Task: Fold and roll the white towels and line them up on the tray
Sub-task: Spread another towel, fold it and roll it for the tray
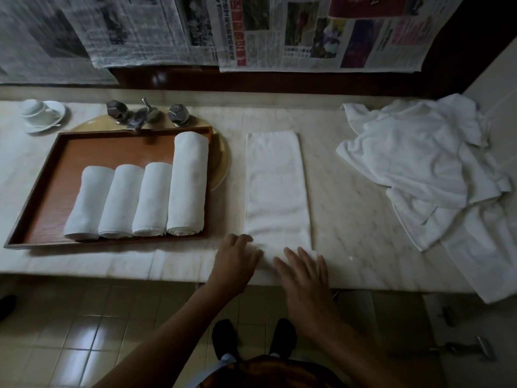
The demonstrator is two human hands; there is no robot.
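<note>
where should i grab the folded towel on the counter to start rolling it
Take the near short edge of the folded towel, coming from the front of the counter, pinching both corners. It lies flat as a long strip running straight away, so that end should roll evenly.

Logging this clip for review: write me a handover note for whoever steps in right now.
Left hand: on the near left corner of the folded towel; whether it pinches the cloth is unclear.
Right hand: flat, fingers spread on the same near end.
The folded towel lies as a long strip on the counter, right of the tray.
Done: four rolled towels lined up side by side on the tray.
Left: roll this strip and set it on the tray, then work through the loose pile at the right.
</note>
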